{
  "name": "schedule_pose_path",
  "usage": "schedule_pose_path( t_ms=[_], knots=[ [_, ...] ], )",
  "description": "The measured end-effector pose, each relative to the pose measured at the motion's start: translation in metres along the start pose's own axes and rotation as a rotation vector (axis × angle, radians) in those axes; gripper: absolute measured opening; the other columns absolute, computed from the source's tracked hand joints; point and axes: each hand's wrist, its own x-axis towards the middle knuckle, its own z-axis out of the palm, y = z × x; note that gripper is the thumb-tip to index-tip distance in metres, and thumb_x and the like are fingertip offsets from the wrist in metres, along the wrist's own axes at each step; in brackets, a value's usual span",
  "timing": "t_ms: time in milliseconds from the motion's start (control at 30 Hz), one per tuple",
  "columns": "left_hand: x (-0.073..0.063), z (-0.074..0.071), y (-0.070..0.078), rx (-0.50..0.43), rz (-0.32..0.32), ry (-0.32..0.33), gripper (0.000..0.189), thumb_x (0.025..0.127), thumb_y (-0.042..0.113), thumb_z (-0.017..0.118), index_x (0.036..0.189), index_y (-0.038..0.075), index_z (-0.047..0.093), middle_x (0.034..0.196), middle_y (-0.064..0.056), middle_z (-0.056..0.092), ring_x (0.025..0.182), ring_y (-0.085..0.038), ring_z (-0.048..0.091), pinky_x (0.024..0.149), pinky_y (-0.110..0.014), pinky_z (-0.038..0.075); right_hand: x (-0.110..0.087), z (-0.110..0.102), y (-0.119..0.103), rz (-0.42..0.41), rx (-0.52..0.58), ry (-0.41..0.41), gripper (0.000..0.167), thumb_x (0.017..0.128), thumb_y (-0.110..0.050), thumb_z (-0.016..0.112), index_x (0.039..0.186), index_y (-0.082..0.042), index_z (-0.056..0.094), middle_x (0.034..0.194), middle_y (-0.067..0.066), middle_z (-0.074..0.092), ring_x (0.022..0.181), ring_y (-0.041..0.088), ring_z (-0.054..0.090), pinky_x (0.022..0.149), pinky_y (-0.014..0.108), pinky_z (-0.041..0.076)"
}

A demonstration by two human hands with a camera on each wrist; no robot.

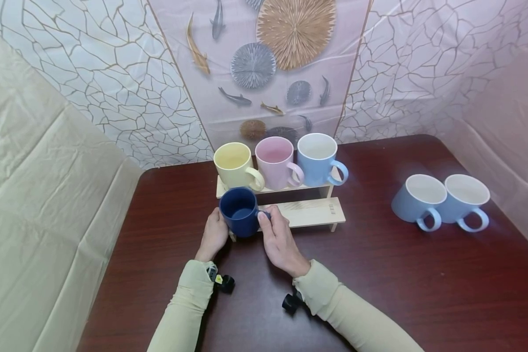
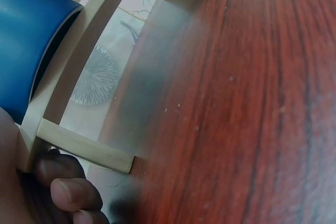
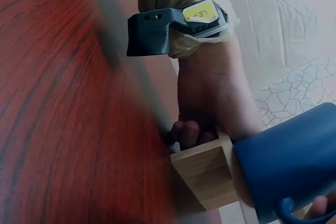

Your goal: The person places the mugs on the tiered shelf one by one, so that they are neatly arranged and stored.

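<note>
A navy blue mug (image 1: 242, 224) stands over the left end of the lower step of a two-tier wooden rack (image 1: 310, 213). My right hand (image 1: 280, 240) pinches its handle, which points right. At the rack's left end, my left hand (image 1: 214, 233) lies beside the mug. In the left wrist view, its fingers (image 2: 76, 192) curl beneath the end of the wooden step, and the mug's base edge (image 2: 52, 51) shows right at the board. On the upper step, a yellow mug (image 1: 234, 171), a pink mug (image 1: 274, 170) and a light blue mug (image 1: 315, 168) stand upright in a row.
Two more light blue mugs with white insides, a left one (image 1: 411, 208) and a right one (image 1: 455, 210), stand side by side on the table's right part. A patterned cloth (image 1: 127, 73) hangs behind the dark red wooden table (image 1: 378, 283). Each wrist wears a small black camera (image 1: 226, 283).
</note>
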Motion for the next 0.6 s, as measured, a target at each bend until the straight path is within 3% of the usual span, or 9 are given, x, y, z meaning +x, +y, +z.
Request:
schedule_pose_path(
  t_ms=[67, 300, 500, 600],
  knots=[
    [0.0, 0.0, 0.0, -0.002, 0.003, 0.0, 0.04, 0.108, 0.03, 0.027, 0.099, 0.004, 0.057, 0.088, -0.013, 0.056, 0.089, -0.028, 0.055, 0.08, -0.04, 0.042, 0.0, 0.0, -0.002, 0.022, -0.016, 0.002, 0.012, 0.102, -0.001, 0.043, 0.096, 0.007, 0.05, 0.092, 0.022, 0.058, 0.085, 0.025, 0.05, 0.076, 0.029, 0.038],
    [0.0, 0.0, 0.001, -0.036, -0.007, -0.016, 0.042, 0.108, 0.032, 0.025, 0.099, 0.004, 0.055, 0.085, -0.013, 0.055, 0.082, -0.028, 0.055, 0.075, -0.038, 0.042, 0.002, 0.002, 0.032, 0.084, -0.165, 0.008, 0.021, 0.104, -0.024, 0.048, 0.095, -0.007, 0.055, 0.087, 0.003, 0.058, 0.085, 0.017, 0.054, 0.078, 0.036, 0.041],
    [-0.001, 0.0, 0.001, -0.052, 0.0, -0.017, 0.044, 0.108, 0.035, 0.024, 0.098, 0.004, 0.055, 0.083, -0.012, 0.055, 0.077, -0.026, 0.055, 0.073, -0.037, 0.043, 0.003, -0.015, 0.024, 0.134, -0.316, -0.064, 0.023, 0.103, -0.032, 0.049, 0.102, -0.01, 0.057, 0.097, 0.004, 0.05, 0.1, 0.024, 0.042, 0.084, 0.044, 0.026],
    [-0.001, -0.001, 0.0, -0.042, 0.004, -0.019, 0.047, 0.108, 0.038, 0.024, 0.1, 0.004, 0.055, 0.084, -0.012, 0.057, 0.079, -0.026, 0.056, 0.075, -0.037, 0.043, -0.002, -0.032, 0.016, 0.122, -0.351, -0.049, 0.024, 0.101, -0.032, 0.052, 0.112, -0.011, 0.057, 0.106, 0.008, 0.048, 0.105, 0.027, 0.036, 0.086, 0.043, 0.027]
  ],
)
